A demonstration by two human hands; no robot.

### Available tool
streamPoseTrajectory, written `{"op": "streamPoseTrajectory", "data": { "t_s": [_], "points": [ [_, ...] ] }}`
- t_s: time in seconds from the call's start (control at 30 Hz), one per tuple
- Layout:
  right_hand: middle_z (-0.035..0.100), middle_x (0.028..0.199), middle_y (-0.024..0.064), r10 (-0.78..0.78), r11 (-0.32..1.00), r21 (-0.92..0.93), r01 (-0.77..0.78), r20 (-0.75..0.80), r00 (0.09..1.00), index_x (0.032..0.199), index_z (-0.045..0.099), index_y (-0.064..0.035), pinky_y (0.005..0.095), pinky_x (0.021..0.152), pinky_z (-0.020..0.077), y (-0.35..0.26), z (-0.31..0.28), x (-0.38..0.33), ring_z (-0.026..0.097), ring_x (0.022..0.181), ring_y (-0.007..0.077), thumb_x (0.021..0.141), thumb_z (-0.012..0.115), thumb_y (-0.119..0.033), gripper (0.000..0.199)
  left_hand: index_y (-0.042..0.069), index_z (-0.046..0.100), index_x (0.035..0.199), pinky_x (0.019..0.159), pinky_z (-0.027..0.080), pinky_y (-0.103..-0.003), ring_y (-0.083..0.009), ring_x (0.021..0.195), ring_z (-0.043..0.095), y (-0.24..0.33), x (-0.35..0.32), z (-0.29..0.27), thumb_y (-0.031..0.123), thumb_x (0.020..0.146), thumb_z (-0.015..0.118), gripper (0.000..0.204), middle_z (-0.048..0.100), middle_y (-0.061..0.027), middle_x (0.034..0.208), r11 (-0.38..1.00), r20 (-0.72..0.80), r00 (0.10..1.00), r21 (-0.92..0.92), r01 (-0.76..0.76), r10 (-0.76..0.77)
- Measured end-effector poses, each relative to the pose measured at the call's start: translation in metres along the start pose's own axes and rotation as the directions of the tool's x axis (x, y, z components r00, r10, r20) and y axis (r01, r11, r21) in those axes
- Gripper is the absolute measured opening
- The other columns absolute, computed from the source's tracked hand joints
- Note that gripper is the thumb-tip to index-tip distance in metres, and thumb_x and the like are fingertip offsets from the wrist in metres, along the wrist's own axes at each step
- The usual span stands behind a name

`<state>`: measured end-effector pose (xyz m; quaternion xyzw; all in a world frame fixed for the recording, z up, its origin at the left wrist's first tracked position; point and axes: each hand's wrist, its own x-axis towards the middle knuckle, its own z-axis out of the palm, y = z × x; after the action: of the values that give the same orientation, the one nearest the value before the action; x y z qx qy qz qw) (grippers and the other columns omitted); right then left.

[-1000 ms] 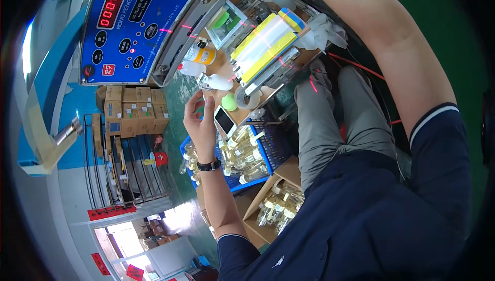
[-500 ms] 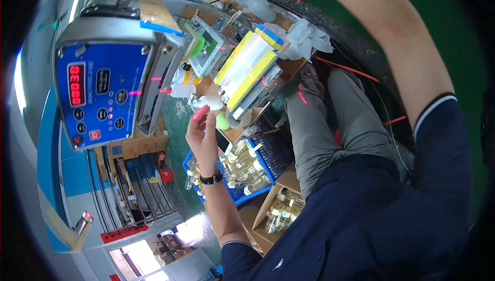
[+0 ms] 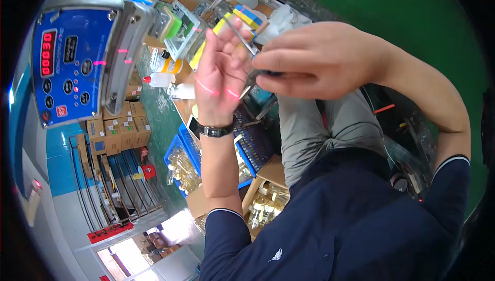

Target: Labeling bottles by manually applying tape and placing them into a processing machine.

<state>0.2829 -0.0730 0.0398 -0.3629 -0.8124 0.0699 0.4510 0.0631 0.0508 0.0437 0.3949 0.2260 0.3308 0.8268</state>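
Note:
My left hand (image 3: pixel 219 77), with a black watch on the wrist, is raised with its palm toward me and its fingers apart. Red laser lines fall across the palm. My right hand (image 3: pixel 319 61) is closed on a thin metal tweezer-like tool (image 3: pixel 241 34). The tool's tip points up and left, against the fingers of my left hand. The two hands touch in front of a machine fixture with yellow and blue parts (image 3: pixel 246 15). Whether the tool's tip holds anything is too small to tell.
A blue control panel with a red digit display (image 3: pixel 72 64) stands at the left. White squeeze bottles (image 3: pixel 161 79) lie below it. A blue crate (image 3: pixel 188 165) and a cardboard box (image 3: pixel 263 203) of small clear bottles sit under my arms. Stacked cartons (image 3: pixel 121 126) stand at the left.
My right hand has come down from the top of the view to meet my left hand, which has lifted and turned palm-up. The view has moved closer to the hands.

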Motion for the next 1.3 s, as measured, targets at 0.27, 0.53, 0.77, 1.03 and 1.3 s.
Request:
{"op": "streamPoseTrajectory", "data": {
  "t_s": [0.27,0.53,0.77,1.03,1.3],
  "points": [
    [0.075,0.105,0.006,-0.199,0.98,-0.106,0.171,-0.374,0.906,0.118,0.07,-0.0087,0.0366,0.066,0.0515,-0.011,0.066,0.002,0.065,0.078,0.025,0.095,0.071,0.0,0.024,-0.003,0.065,0.119,0.079,0.056,-0.024,-0.0146,0.085,0.064,0.022,-0.009,-0.02,0.006,0.11,0.058,0.015,0.072,-0.014,0.109,0.961,-0.021,0.962,0.056,-0.272,0.273],
    [0.078,0.106,0.0209,-0.014,0.988,-0.15,-0.035,-0.31,0.951,0.123,0.068,0.0007,0.0396,0.071,0.0609,0.011,0.102,0.068,0.076,0.082,0.0323,0.09,0.07,-0.01,0.034,-0.001,0.066,0.122,0.093,0.055,-0.033,-0.0175,0.098,0.069,0.079,0.029,-0.065,0.008,0.11,0.054,0.019,0.073,-0.0107,0.112,0.989,0.237,0.96,-0.064,-0.134,0.145],
    [0.08,0.096,0.0133,-0.006,0.803,-0.585,-0.112,-0.196,0.981,0.107,0.074,-0.0033,0.0388,0.067,0.0596,0.004,0.108,0.113,0.076,0.079,0.0289,0.093,0.071,-0.01,0.015,0.0,0.069,0.123,0.098,0.054,-0.034,-0.0187,0.103,0.07,0.114,0.045,-0.084,0.009,0.11,0.054,0.022,0.075,-0.0111,0.115,0.983,0.015,0.988,-0.1,-0.153,0.155],
    [0.08,0.099,0.0095,-0.024,0.636,-0.764,-0.108,-0.159,0.987,0.112,0.072,-0.0053,0.0336,0.078,0.0592,0.005,0.11,0.12,0.077,0.09,0.0251,0.098,0.071,-0.014,0.017,0.0,0.07,0.124,0.104,0.053,-0.033,-0.0196,0.108,0.071,0.117,0.054,-0.102,0.01,0.11,0.053,0.024,0.076,-0.0113,0.117,0.987,0.228,0.964,-0.116,-0.115,0.139],
    [0.08,0.097,0.0081,0.159,0.686,-0.718,-0.112,-0.002,0.987,0.111,0.072,-0.0079,0.0345,0.08,0.0591,-0.016,0.086,0.134,0.076,0.089,0.023,0.098,0.07,-0.013,0.015,0.0,0.07,0.125,0.106,0.054,-0.035,-0.0205,0.11,0.071,0.118,0.055,-0.094,0.008,0.11,0.051,0.026,0.076,-0.0121,0.117,0.976,0.215,0.97,-0.208,-0.064,0.109]
  ]
}}
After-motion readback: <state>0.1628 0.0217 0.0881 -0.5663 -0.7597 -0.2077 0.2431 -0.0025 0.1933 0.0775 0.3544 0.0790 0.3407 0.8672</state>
